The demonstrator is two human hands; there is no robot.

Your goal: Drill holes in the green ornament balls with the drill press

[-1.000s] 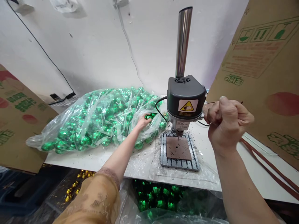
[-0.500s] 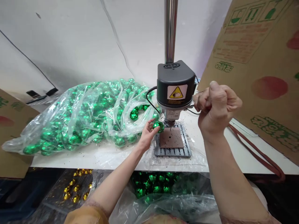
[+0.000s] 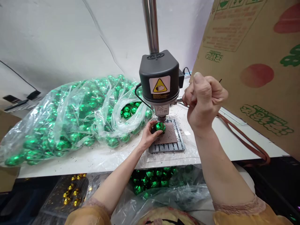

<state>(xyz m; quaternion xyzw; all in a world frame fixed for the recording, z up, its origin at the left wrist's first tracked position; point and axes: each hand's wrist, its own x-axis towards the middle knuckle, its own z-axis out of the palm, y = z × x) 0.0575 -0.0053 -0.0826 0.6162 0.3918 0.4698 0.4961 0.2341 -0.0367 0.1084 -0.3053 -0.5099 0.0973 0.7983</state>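
A shiny green faceted ball [image 3: 160,127] is pinched between the thumb and fingers of my left hand [image 3: 149,135], directly under the chuck [image 3: 161,118] of a small black drill press [image 3: 159,78]. The drill tip is hidden at the ball. Below lies a brown square board [image 3: 172,137] on the slotted grey base [image 3: 167,148]. My right hand [image 3: 206,98] is closed in a fist around the feed handle at the press's right side; the fingers mostly cover the handle.
A clear plastic bag [image 3: 70,112] full of green balls lies left, its mouth facing the press. Cardboard boxes [image 3: 253,93] stand at the right and far left. A brown strap [image 3: 248,143] lies on the white table [image 3: 77,162]. Below are bagged green balls [image 3: 152,179] and gold balls [image 3: 72,190].
My left hand has brought the green ball from beside the drill bit to underneath it. My right hand stays on the feed handle. The view has shifted, so the press appears further left.
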